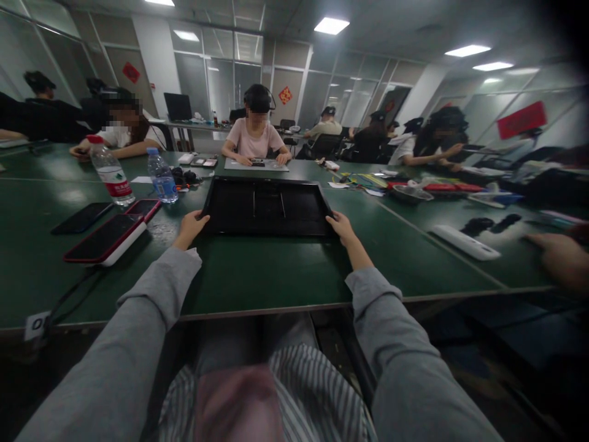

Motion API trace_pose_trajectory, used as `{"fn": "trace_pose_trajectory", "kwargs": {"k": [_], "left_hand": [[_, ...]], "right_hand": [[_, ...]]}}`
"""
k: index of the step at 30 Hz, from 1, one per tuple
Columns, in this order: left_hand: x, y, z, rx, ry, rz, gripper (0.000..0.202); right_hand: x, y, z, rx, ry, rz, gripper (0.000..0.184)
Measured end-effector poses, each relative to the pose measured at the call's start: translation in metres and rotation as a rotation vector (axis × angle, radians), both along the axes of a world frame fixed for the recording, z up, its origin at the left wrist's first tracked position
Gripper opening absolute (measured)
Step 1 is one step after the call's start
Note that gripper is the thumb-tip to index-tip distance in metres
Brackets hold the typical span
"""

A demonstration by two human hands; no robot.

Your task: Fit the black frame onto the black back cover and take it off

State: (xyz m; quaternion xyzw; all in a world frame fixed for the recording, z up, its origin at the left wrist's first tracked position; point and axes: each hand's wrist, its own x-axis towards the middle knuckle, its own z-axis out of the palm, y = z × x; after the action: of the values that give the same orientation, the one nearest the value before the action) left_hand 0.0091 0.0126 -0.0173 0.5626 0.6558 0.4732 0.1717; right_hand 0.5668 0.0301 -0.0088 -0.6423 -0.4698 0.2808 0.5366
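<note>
A black rectangular panel (230,212) with a raised rim is held level over the green table, its long sides running left to right. Two thin metal wire bars (254,204) show on its inner face. My left hand (192,227) grips the near left corner, thumb on top of the rim. On the opposite side my right hand (341,227) holds the near right edge in the same way. The fingers under the panel are hidden. Whether its far edge rests on the table I cannot tell.
The green table (276,276) carries a red-capped bottle (113,175), a blue-capped bottle (162,178) and phones (103,236) on the left. A white power strip (464,242) lies right, near another person's hand (565,255). A co-worker (255,135) sits opposite.
</note>
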Motion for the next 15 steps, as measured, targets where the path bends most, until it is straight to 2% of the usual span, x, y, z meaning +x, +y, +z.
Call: {"fn": "trace_pose_trajectory", "kwargs": {"k": [3, 8, 12, 15], "left_hand": [[0.002, -0.004, 0.004, -0.064, 0.02, 0.037, 0.038], [-0.006, -0.008, 0.009, -0.097, 0.073, 0.114, 0.038], [-0.014, -0.009, 0.01, -0.067, 0.061, 0.081, 0.027], [-0.015, -0.011, 0.011, -0.055, 0.036, 0.058, 0.024]], "right_hand": [[-0.002, 0.001, -0.003, 0.026, -0.082, 0.047, 0.057], [0.003, -0.007, 0.006, -0.097, -0.07, 0.052, 0.057], [0.007, -0.016, 0.018, -0.083, -0.068, 0.077, 0.05], [0.006, -0.02, 0.022, -0.094, -0.038, 0.1, 0.052]]}}
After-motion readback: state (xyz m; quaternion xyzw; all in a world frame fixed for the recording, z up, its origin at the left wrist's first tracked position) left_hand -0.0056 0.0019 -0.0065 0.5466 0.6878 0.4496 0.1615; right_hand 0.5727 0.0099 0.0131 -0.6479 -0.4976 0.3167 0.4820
